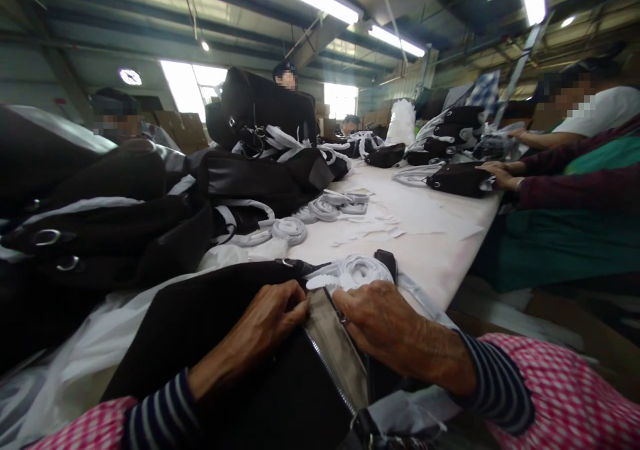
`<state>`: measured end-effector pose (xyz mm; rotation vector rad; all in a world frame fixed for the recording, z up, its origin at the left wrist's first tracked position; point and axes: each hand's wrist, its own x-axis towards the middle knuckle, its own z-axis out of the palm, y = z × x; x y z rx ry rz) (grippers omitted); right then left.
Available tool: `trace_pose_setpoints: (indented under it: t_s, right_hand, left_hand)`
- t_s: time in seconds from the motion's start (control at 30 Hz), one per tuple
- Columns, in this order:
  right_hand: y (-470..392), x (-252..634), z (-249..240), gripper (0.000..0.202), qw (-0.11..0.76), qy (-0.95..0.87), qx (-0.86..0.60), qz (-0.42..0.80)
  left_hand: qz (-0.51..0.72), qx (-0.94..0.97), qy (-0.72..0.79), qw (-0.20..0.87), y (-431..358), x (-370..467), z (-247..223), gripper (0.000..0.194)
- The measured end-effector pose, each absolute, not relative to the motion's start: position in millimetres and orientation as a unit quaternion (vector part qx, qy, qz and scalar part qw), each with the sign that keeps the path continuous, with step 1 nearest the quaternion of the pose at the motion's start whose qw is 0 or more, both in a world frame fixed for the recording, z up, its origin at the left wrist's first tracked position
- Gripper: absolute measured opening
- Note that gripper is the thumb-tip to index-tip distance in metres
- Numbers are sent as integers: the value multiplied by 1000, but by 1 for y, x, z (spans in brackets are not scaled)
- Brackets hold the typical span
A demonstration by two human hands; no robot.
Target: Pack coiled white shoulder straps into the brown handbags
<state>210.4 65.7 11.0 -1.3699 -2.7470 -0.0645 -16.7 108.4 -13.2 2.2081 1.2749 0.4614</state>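
A black bag lies in front of me, its zipper undone and a beige lining showing in the gap. My left hand grips the left edge of the opening, thumb and fingers pressed together. On the opposite edge, my right hand is closed on the bag's rim beside the zipper's upper end. Just beyond my hands sits a coil of white-wrapped strap, touching the bag. White paper or film lies by the bag's lower right side.
Black bags are heaped on the left, with a larger stack behind. White strap coils and paper scraps lie on the white table. At right, a co-worker's hands hold another black bag.
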Motion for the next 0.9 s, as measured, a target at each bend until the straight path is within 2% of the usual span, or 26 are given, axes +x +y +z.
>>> trace_pose_setpoints:
  t_s: [0.07, 0.33, 0.53, 0.73, 0.9]
  right_hand:
    - [66, 209, 6, 14, 42, -898, -435, -38]
    - [67, 207, -1, 16, 50, -906, -414, -71]
    - [71, 205, -6, 18, 46, -907, -414, -68]
    - [75, 204, -5, 24, 25, -904, -425, -52]
    - [72, 205, 3, 18, 15, -898, -437, -45]
  left_hand:
    - [178, 810, 468, 305, 108, -18, -10, 25]
    - [172, 812, 466, 306, 110, -18, -13, 23]
    - [109, 839, 469, 253, 118, -11, -12, 18]
    - [101, 849, 442, 270, 120, -4, -4, 20]
    - [61, 842, 493, 210, 118, 8, 3, 16]
